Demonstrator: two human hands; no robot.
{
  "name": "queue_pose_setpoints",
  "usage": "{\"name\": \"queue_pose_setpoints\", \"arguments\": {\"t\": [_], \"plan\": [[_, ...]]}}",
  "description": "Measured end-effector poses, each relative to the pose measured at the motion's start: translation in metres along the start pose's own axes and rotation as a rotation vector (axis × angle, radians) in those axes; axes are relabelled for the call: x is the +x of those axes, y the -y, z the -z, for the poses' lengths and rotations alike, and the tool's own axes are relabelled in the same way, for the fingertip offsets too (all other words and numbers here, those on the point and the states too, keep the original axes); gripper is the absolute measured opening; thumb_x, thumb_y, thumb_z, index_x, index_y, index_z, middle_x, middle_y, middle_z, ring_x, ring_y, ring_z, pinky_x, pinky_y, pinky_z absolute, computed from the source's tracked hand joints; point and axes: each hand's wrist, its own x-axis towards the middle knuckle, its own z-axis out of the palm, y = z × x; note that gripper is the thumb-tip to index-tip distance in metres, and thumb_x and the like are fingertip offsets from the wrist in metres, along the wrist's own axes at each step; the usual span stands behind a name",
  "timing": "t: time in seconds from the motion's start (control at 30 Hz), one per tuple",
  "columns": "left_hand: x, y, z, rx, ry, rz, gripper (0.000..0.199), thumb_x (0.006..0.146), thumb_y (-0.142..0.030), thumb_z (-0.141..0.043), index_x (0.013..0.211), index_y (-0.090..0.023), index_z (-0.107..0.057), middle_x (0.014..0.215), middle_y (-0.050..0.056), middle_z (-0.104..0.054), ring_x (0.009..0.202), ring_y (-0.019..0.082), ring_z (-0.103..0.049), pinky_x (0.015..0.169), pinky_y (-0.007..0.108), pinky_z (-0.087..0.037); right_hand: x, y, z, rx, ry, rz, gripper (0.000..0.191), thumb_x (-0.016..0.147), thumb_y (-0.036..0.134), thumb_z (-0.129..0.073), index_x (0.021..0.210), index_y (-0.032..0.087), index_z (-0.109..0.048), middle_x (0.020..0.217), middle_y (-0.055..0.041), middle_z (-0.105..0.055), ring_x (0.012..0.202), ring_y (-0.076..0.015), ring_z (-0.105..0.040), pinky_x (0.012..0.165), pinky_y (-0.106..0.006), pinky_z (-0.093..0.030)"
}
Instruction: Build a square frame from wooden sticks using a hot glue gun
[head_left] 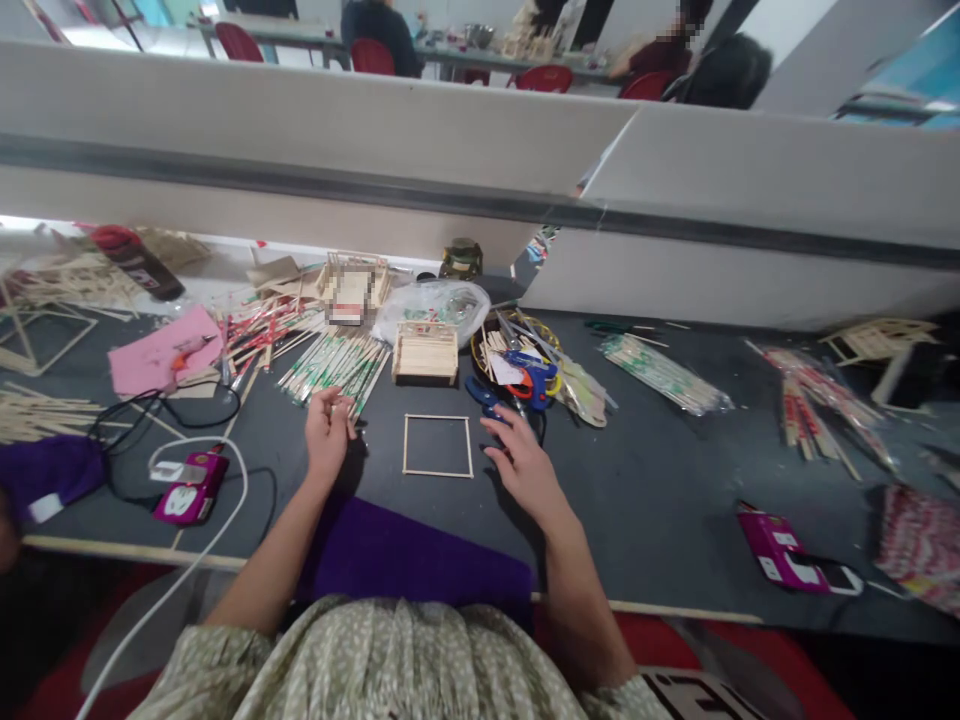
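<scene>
A thin rectangular frame of wooden sticks [438, 474] lies flat on the dark table between my hands. My left hand [328, 432] is left of it, fingers loosely bent and apart, beside a spread of paper-wrapped chopsticks [330, 365]. No object shows in that hand. To the right of the frame, my right hand [523, 462] has its fingers spread and holds nothing; its fingertips come near the dark blue scissors handles [484, 395]. Just behind the frame sits a small box-like model built of sticks [425, 355].
A blue glue gun [531, 370] rests on a round basket [555, 335]. Wrapped chopstick bundles [664, 375] lie to the right. Purple boxes [191, 487] with cables stand at both sides. Purple cloth [420, 560] covers the near edge. A low partition [300, 120] runs behind; people sit beyond it.
</scene>
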Motion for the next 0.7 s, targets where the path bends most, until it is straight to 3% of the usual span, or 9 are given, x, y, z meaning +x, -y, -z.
{"name": "queue_pose_setpoints", "arguments": {"t": [0.03,0.1,0.13,0.2,0.3,0.47,0.7], "plan": [[-0.002,-0.001,-0.003,-0.03,-0.009,-0.007,0.026,0.094,-0.038,-0.047,0.114,-0.022,-0.05,0.1,0.006,-0.064,0.065,0.011,-0.063,0.048,0.023,-0.049,0.001,0.004,0.008,0.043,0.002,-0.021,0.032,0.087,0.035,-0.053,0.113,0.024,-0.068,0.118,-0.0106,-0.068,0.096,-0.0223,-0.068,0.082,-0.035,-0.053],[-0.007,-0.005,-0.011,-0.029,0.008,-0.092,0.033,0.089,-0.033,-0.056,0.12,-0.023,-0.05,0.126,0.012,-0.056,0.099,0.019,-0.067,0.069,0.031,-0.059,0.004,0.008,0.025,0.129,-0.037,-0.143,0.031,0.087,0.041,-0.054,0.108,0.023,-0.07,0.098,-0.0081,-0.073,0.072,-0.0195,-0.069,0.071,-0.035,-0.054],[-0.011,-0.006,-0.014,0.012,0.017,-0.147,0.032,0.088,-0.03,-0.058,0.119,-0.023,-0.051,0.131,0.014,-0.053,0.112,0.022,-0.063,0.079,0.035,-0.059,0.006,0.008,0.034,0.14,-0.093,-0.219,0.032,0.088,0.045,-0.054,0.101,0.022,-0.071,0.084,-0.0057,-0.072,0.059,-0.0178,-0.065,0.065,-0.034,-0.053],[-0.018,-0.009,-0.02,0.118,0.026,-0.264,0.029,0.089,-0.026,-0.058,0.117,-0.02,-0.055,0.131,0.015,-0.054,0.123,0.026,-0.055,0.092,0.042,-0.055,0.011,0.002,0.049,0.071,-0.279,-0.301,0.035,0.086,0.051,-0.056,0.092,0.02,-0.071,0.068,-0.0029,-0.068,0.051,-0.017,-0.059,0.06,-0.033,-0.05],[-0.031,-0.009,-0.026,0.218,0.032,-0.402,0.025,0.092,-0.02,-0.054,0.117,-0.019,-0.056,0.124,0.014,-0.059,0.121,0.025,-0.055,0.102,0.047,-0.048,0.022,-0.02,0.062,-0.125,-0.459,-0.291,0.035,0.082,0.053,-0.055,0.082,0.021,-0.068,0.068,-0.0046,-0.067,0.059,-0.0202,-0.059,0.062,-0.034,-0.046],[-0.046,0.003,-0.03,0.298,0.086,-0.529,0.027,0.092,-0.014,-0.05,0.118,-0.019,-0.057,0.121,0.014,-0.061,0.115,0.024,-0.059,0.099,0.045,-0.05,0.046,-0.058,0.051,-0.135,-0.488,-0.346,0.038,0.074,0.057,-0.058,0.079,0.02,-0.062,0.073,-0.008,-0.068,0.06,-0.0207,-0.056,0.061,-0.034,-0.043],[-0.045,0.013,-0.029,0.318,0.067,-0.49,0.025,0.09,-0.014,-0.05,0.11,-0.02,-0.062,0.119,0.014,-0.063,0.113,0.026,-0.059,0.102,0.05,-0.047,0.07,-0.077,0.024,-0.309,-0.507,-0.414,0.034,0.071,0.054,-0.067,0.078,0.022,-0.06,0.062,-0.0034,-0.063,0.06,-0.0212,-0.057,0.058,-0.031,-0.042]]}}
